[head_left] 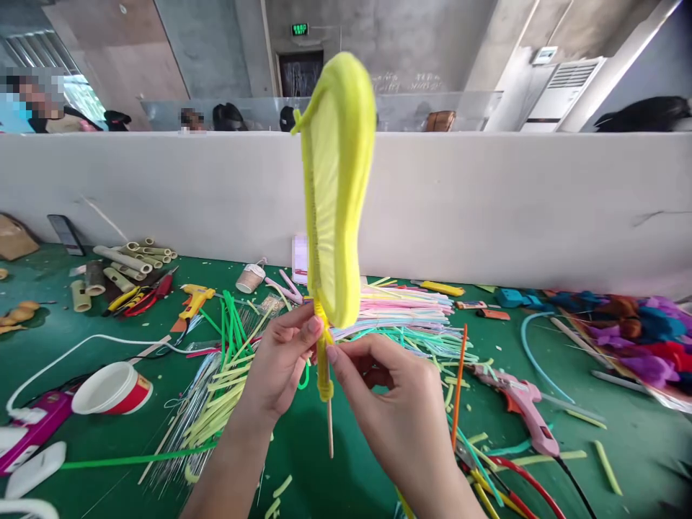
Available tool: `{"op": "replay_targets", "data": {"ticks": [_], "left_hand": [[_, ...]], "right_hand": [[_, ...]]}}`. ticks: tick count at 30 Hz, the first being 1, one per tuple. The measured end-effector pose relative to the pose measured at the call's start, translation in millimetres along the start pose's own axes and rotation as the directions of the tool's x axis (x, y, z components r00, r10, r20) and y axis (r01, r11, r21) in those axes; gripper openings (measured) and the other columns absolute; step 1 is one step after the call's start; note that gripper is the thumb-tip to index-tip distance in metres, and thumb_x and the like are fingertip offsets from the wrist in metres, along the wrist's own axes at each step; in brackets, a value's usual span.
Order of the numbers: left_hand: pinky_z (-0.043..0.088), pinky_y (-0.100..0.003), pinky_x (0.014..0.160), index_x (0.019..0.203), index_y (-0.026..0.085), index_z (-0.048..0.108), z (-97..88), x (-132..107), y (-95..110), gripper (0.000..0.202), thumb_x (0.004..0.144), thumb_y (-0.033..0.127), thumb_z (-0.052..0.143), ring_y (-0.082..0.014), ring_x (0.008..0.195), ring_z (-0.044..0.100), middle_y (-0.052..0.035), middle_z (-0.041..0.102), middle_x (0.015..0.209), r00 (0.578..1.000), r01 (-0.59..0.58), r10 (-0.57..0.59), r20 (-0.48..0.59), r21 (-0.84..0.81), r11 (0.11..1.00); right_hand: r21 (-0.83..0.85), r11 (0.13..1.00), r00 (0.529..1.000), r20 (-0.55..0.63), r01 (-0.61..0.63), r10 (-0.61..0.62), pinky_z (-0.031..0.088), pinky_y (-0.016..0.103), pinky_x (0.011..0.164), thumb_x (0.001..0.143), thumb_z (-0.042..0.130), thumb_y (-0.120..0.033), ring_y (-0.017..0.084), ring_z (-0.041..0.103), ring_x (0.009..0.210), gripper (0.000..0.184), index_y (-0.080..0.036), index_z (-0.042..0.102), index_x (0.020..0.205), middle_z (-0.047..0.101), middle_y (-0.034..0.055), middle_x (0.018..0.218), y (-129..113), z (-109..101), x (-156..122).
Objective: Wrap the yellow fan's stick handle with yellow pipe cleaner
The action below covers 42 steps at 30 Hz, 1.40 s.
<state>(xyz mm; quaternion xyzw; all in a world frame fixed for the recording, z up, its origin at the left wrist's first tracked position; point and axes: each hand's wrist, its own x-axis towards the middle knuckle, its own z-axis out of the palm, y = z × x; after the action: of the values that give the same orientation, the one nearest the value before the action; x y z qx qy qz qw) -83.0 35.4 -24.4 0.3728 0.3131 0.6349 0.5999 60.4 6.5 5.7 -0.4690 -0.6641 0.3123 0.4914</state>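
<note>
Upright in front of me is a yellow hand fan (351, 173) with a thick fuzzy rim and a pale, ribbed panel, seen nearly edge-on. Its stick handle (331, 432) is wrapped in yellow pipe cleaner, with the bare lower end showing. My left hand (284, 360) is closed around the neck just under the fan's head. Thumb and fingertips of my right hand (383, 389) pinch a yellow pipe cleaner (329, 335) against the handle. Below my right wrist, a yellow strand (404, 504) shows at the bottom edge.
Bundles of pipe cleaners (400, 310) lie behind my hands. A yellow glue gun (193, 303), pliers (145, 295), and a paper cup (113, 389) are at left. To the right lie a pink glue gun (522, 404) and red-handled pliers (524, 476). A white partition (486, 209) stands behind.
</note>
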Motion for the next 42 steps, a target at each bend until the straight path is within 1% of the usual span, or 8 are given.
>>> {"op": "replay_targets", "data": {"ticks": [5,11,15,21,27,32,35,42], "left_hand": [[0.049,-0.015,0.061,0.100,0.027,0.081,1.7,-2,1,0.026,0.077,0.037,0.083,-0.0072,0.066,0.059,-0.0014,0.074,0.080,0.998,0.062,-0.063,0.030,0.013,0.998],[0.051,-0.015,0.061,0.092,0.026,0.081,2.3,-2,-1,0.025,0.070,0.035,0.088,-0.0079,0.068,0.061,0.0004,0.071,0.078,0.998,0.067,-0.066,0.017,-0.097,0.993],[0.049,-0.013,0.057,0.086,0.019,0.080,3.8,0,-1,0.029,0.063,0.034,0.092,-0.0071,0.066,0.059,-0.0010,0.070,0.077,0.997,0.074,-0.078,-0.026,-0.124,0.989],[0.047,-0.011,0.050,0.076,0.017,0.078,5.6,3,1,0.030,0.055,0.030,0.095,-0.0050,0.058,0.055,0.0005,0.067,0.072,0.996,0.039,-0.048,-0.077,-0.119,0.992],[0.047,-0.011,0.049,0.070,0.015,0.078,7.0,2,2,0.026,0.058,0.031,0.094,-0.0052,0.058,0.057,-0.0001,0.067,0.069,0.996,0.022,-0.031,-0.083,-0.109,0.994],[0.052,-0.012,0.052,0.081,0.022,0.082,9.9,3,6,0.034,0.052,0.028,0.096,-0.0083,0.062,0.063,0.0006,0.073,0.073,0.986,-0.061,0.043,-0.163,-0.109,0.992],[0.054,-0.013,0.053,0.083,0.023,0.082,8.9,4,8,0.034,0.052,0.026,0.096,-0.0082,0.061,0.064,0.0011,0.074,0.072,0.985,-0.088,0.072,-0.157,-0.101,0.991],[0.052,-0.011,0.052,0.079,0.021,0.082,7.8,4,4,0.025,0.058,0.029,0.094,-0.0066,0.059,0.063,-0.0001,0.073,0.071,0.987,-0.108,0.100,-0.122,-0.068,0.992]], "right_hand": [[-0.051,0.998,0.998,-0.041,0.040,-0.042,0.051,0.022,0.051,0.087,0.068,-0.024,0.012,0.061,0.052,0.013,-0.020,0.073,0.076,0.070,-0.0006,0.065,0,1,0],[-0.088,0.979,0.970,-0.146,0.185,-0.196,0.049,0.020,0.052,0.088,0.065,-0.016,0.009,0.058,0.052,0.012,-0.016,0.071,0.078,0.066,0.0003,0.068,3,9,-5],[-0.122,0.961,0.943,-0.199,0.248,-0.268,0.049,0.019,0.054,0.089,0.065,-0.011,0.008,0.057,0.055,0.011,-0.015,0.070,0.080,0.064,0.0000,0.068,6,13,-7],[-0.186,0.932,0.928,-0.153,0.311,-0.340,0.047,0.019,0.056,0.090,0.063,-0.010,0.009,0.058,0.058,0.010,-0.015,0.070,0.086,0.066,0.0015,0.074,7,11,-2],[-0.211,0.934,0.942,-0.113,0.289,-0.317,0.048,0.022,0.058,0.093,0.059,-0.012,0.011,0.060,0.060,0.013,-0.017,0.070,0.087,0.068,0.0028,0.076,3,9,1],[-0.189,0.934,0.941,-0.091,0.305,-0.326,0.051,0.022,0.062,0.094,0.060,-0.014,0.012,0.064,0.065,0.011,-0.017,0.071,0.091,0.070,0.0039,0.080,3,10,2],[-0.167,0.940,0.940,-0.121,0.297,-0.318,0.054,0.021,0.065,0.092,0.062,-0.012,0.012,0.066,0.068,0.009,-0.015,0.070,0.096,0.072,0.0042,0.084,3,11,1],[-0.115,0.941,0.925,-0.179,0.319,-0.336,0.055,0.021,0.066,0.092,0.058,-0.008,0.011,0.066,0.069,0.014,-0.018,0.069,0.091,0.071,0.0042,0.083,5,14,0]]}}
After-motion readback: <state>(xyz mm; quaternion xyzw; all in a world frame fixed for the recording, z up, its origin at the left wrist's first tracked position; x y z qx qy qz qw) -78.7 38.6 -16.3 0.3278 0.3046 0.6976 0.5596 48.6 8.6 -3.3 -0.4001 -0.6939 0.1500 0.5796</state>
